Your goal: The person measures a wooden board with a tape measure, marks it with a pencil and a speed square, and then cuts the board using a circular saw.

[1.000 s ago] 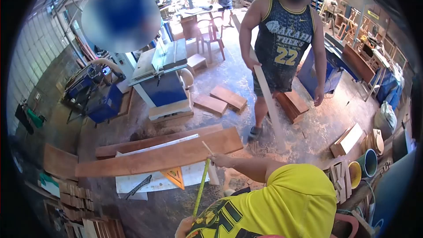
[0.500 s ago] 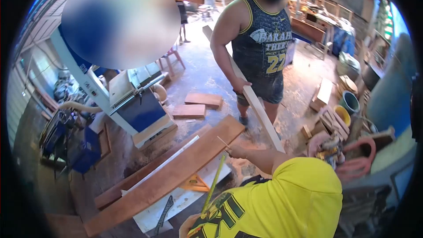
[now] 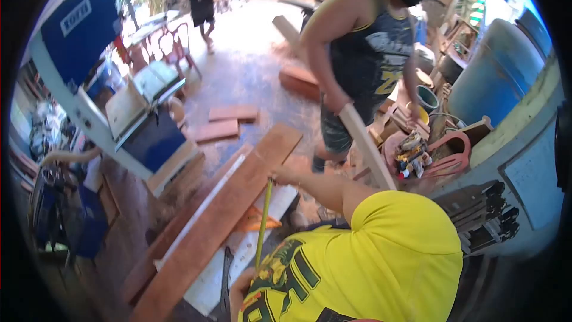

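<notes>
My right hand (image 3: 279, 173) is closed at the edge of a long reddish-brown plank (image 3: 217, 229), on the upper end of a yellow tape measure blade (image 3: 264, 214). That blade runs down to my left hand (image 3: 239, 289), whose fingers are curled around its lower end; the tape case is hidden. Under the plank's right edge shows an orange triangular square (image 3: 257, 219). Near my left hand lies a dark, slim tool (image 3: 226, 274) on a white board (image 3: 205, 292). A white strip (image 3: 199, 226) and a second plank (image 3: 161, 256) lie along the far side.
A co-worker in a dark jersey (image 3: 372, 53) grips a long pale beam (image 3: 364, 140) to my right. Short boards (image 3: 217, 131) lie on the floor ahead. A blue and white machine (image 3: 152, 137) stands left. Buckets (image 3: 426, 98), a blue drum (image 3: 497, 71) and a red chair (image 3: 456, 152) are at right.
My right hand has moved closer onto the plank's edge, and the thin stick it held no longer shows clearly. The co-worker has turned and leaned right. My view has shifted right.
</notes>
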The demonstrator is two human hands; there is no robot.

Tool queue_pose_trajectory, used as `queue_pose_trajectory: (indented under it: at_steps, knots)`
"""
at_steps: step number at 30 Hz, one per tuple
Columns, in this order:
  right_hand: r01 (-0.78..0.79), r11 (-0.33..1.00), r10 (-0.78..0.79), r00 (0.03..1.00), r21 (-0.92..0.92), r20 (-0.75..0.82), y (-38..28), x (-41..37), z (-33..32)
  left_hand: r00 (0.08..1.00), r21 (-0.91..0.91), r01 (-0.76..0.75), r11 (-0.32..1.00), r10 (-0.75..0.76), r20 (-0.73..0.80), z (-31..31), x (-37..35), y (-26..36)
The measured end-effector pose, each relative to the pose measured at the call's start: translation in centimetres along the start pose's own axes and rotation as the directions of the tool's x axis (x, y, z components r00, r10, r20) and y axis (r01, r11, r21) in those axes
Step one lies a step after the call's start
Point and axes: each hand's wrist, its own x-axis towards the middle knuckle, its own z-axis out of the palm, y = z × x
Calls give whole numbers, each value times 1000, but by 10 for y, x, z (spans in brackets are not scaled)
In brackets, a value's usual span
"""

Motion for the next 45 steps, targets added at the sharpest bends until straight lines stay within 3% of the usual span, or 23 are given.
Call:
queue_pose_trajectory:
  at_steps: [2,3,4,5,7,10,11,13,15,17,19,21,23,26,28,30,32,33,35,38,42,44,45]
  knots:
    - [36,999,-36,999,6,-12,36,20,21,994,-100,104,990,-107,-29,6,-23,12]
    - [186,973,-195,979,-135,-52,64,35,34,986,-147,155,977,-163,-45,9,-24,31]
    - [177,984,-173,976,21,-129,109,58,60,974,-193,203,960,-218,-57,10,-47,13]
    - [-101,982,111,992,161,-52,61,31,34,974,-230,212,950,-225,-30,6,-48,-2]
    - [-368,864,412,909,344,-60,20,15,13,971,-251,219,943,-236,-38,9,-65,12]
    - [-375,834,445,891,405,-92,66,35,9,906,-325,360,875,-411,-102,11,-80,17]
    - [-381,820,466,878,426,-111,82,44,5,900,-219,369,903,-406,-160,9,-85,29]
    - [-428,795,506,859,429,-81,112,57,-4,893,-196,389,900,-421,-158,0,-82,23]
    - [-462,777,533,844,427,-58,143,69,-1,856,-164,412,896,-443,-268,-2,-79,36]
    - [-495,757,563,826,427,-41,182,84,20,872,6,387,922,-364,-328,-5,-71,56]
    - [-489,800,579,782,349,-230,197,97,44,836,17,426,904,-387,-389,-3,-64,72]
    - [-510,747,637,732,427,-240,205,108,68,803,33,457,889,-396,-445,5,-63,77]
    - [-297,847,494,746,440,-447,265,140,116,811,-25,422,906,-390,-436,7,-66,75]
    - [-452,795,599,693,404,-402,199,138,77,792,-126,402,907,-413,-449,12,-73,41]
    - [-468,765,638,648,443,-417,146,122,34,802,-145,395,907,-418,-427,15,-75,24]
    - [-476,736,673,591,481,-445,144,122,23,790,-218,341,914,-404,-461,14,-72,5]
    - [-631,768,587,622,113,-518,190,136,16,792,-263,341,903,-426,-438,12,-66,2]
    - [-641,758,599,608,123,-521,216,143,19,788,-284,350,893,-445,-426,11,-64,1]
    - [-483,834,251,764,-268,-595,261,162,21,788,-284,350,892,-445,-425,9,-55,1]
    - [-530,794,339,791,-296,-509,224,174,-14,776,-267,392,880,-472,-419,-3,-46,-1]
    - [-543,770,308,776,-335,-551,274,196,-33,775,-253,412,875,-483,-409,-8,-22,3]
    - [-598,801,444,619,-22,-648,313,170,-53,773,-268,417,868,-494,-397,-9,-16,-1]
    - [-631,756,452,694,-172,-561,370,157,-65,777,-260,422,868,-494,-391,-10,-10,2]
